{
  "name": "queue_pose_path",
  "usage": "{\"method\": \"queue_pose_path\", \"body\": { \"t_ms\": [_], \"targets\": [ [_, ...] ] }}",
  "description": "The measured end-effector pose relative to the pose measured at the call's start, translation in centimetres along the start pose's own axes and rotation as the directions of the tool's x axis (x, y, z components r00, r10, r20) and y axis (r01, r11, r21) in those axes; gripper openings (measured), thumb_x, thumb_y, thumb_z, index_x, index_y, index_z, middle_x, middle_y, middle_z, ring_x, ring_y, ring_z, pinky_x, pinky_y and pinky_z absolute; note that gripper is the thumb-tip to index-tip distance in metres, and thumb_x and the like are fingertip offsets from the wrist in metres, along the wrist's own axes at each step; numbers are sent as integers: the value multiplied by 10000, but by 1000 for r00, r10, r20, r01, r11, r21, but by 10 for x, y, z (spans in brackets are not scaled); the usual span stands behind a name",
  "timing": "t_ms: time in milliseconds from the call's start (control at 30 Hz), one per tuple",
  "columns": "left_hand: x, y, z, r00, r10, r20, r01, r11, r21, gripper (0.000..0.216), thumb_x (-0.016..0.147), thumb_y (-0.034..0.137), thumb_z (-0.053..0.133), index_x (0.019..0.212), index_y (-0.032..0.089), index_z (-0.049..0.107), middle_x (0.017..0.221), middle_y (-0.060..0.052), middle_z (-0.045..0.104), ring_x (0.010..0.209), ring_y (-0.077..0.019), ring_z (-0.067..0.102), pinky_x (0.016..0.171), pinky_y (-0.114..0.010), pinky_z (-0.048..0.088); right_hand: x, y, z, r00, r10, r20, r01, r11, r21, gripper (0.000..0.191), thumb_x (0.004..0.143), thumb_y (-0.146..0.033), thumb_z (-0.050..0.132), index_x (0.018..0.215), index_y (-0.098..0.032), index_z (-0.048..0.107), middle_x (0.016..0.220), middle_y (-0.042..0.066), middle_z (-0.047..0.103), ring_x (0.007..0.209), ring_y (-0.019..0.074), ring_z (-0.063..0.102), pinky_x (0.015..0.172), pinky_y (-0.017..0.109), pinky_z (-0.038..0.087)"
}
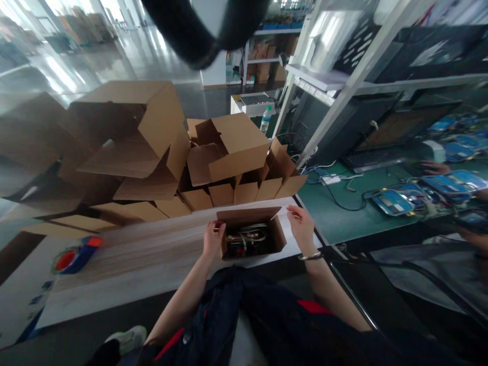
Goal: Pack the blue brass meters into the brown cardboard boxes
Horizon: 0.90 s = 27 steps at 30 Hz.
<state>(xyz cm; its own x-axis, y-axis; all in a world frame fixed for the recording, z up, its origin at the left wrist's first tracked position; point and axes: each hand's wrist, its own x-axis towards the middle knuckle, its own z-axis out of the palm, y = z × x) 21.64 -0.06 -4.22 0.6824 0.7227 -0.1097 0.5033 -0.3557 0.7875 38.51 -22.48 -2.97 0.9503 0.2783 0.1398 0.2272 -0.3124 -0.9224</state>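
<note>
The left hand (212, 238) grips the small open box's (251, 233) side wall, steadying it at the table's (152, 254) near edge; the right hand (301, 226) pinches a thin white strip (275, 215).

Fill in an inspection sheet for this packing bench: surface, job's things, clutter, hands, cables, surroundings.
Surface: pale wood-grain table, mostly bare near the person.
Job's things: small open cardboard box at the table's near edge, dark wired parts inside.
Clutter: pile of open empty cartons along the far edge; red and blue tape dispenser at left.
Hands: left hand grips the box's left wall; right hand is at its right flap, fingers pinching something thin and pale.
Cables: black leads across the green bench to the right.
Surroundings: blue devices on that bench, another person's hand, white shelving, water bottle.
</note>
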Motion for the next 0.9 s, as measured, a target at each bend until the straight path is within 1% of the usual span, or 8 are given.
{"method": "queue_pose_path", "body": {
  "t_ms": [167, 267, 400, 567, 667, 767, 833, 900],
  "targets": [
    [-3, -11, 36, 983, -34, -181, 41, 999, 35, 492, 632, 261, 706, 1059, 111, 513, 1148, -144, 509, 1178, -290, 448, 1022, -451, 346, -7, 43, 31, 802, 204, 562, -401, 880, 254, 724, 545, -375, 774, 1180, -196, 476, 1055, 80, 664, 958, 214, 627, 863, 394, 512],
    [3, -22, 40, 968, -113, -223, 95, 992, -87, 486, 646, 239, 673, 1080, 116, 492, 1182, -161, 503, 1186, -298, 452, 1021, -477, 346, -15, 56, 50, 859, 166, 485, -320, 912, 255, 765, 550, -333, 773, 1224, -198, 437, 1123, 85, 640, 1000, 212, 613, 913, 401, 489],
    [9, -32, 32, 999, -46, -28, 39, 978, -207, 303, 695, 186, 565, 997, 160, 553, 1140, -105, 600, 1067, -228, 577, 920, -389, 463, -16, 70, 56, 964, 74, 256, -123, 976, 181, 347, 665, -311, 627, 985, -179, 608, 1245, 121, 575, 1168, 241, 526, 1000, 414, 417],
    [20, -37, 6, 985, 13, 171, 7, 993, -116, 182, 740, 170, 454, 714, 154, 633, 1236, -109, 602, 1065, -228, 605, 909, -390, 476, -2, 70, 38, 935, 2, 355, -24, 998, 56, 201, 736, -233, 500, 762, -172, 689, 1267, 131, 577, 1159, 248, 547, 1012, 426, 403],
    [23, -30, -12, 964, 51, 262, -43, 998, -35, 207, 734, 177, 489, 677, 180, 688, 1245, -76, 605, 1214, -245, 506, 1049, -418, 354, 9, 50, 18, 828, -73, 556, 211, 959, -188, 302, 794, -170, 431, 844, -200, 727, 1303, 92, 558, 1261, 233, 457, 1080, 454, 311],
    [11, -14, -16, 869, 183, 459, -297, 936, 188, 391, 666, 292, 651, 1044, 197, 686, 1411, -74, 445, 1369, -270, 286, 1144, -442, 152, 10, 24, 10, 661, -94, 744, 556, 727, -402, 323, 788, -270, 560, 1087, -234, 676, 1424, 86, 429, 1384, 301, 238, 1119, 533, 161],
    [-4, -1, -8, 764, 208, 611, -510, 774, 375, 886, 559, 423, 753, 1342, 131, 457, 1499, -152, 253, 1403, -312, 169, 1142, -477, 111, 1, 11, 18, 562, -47, 826, 673, 606, -424, 776, 630, -405, 741, 1327, -176, 489, 1490, 169, 283, 1393, 371, 156, 1117, 551, 127],
    [-17, 8, 7, 736, 172, 655, -602, 610, 516, 1190, 464, 499, 799, 1431, 59, 263, 1510, -230, 126, 1404, -362, 102, 1125, -522, 124, -13, 4, 32, 494, 16, 869, 721, 551, -420, 1177, 464, -457, 829, 1437, -93, 275, 1500, 257, 172, 1384, 417, 130, 1115, 541, 135]
  ]
}}
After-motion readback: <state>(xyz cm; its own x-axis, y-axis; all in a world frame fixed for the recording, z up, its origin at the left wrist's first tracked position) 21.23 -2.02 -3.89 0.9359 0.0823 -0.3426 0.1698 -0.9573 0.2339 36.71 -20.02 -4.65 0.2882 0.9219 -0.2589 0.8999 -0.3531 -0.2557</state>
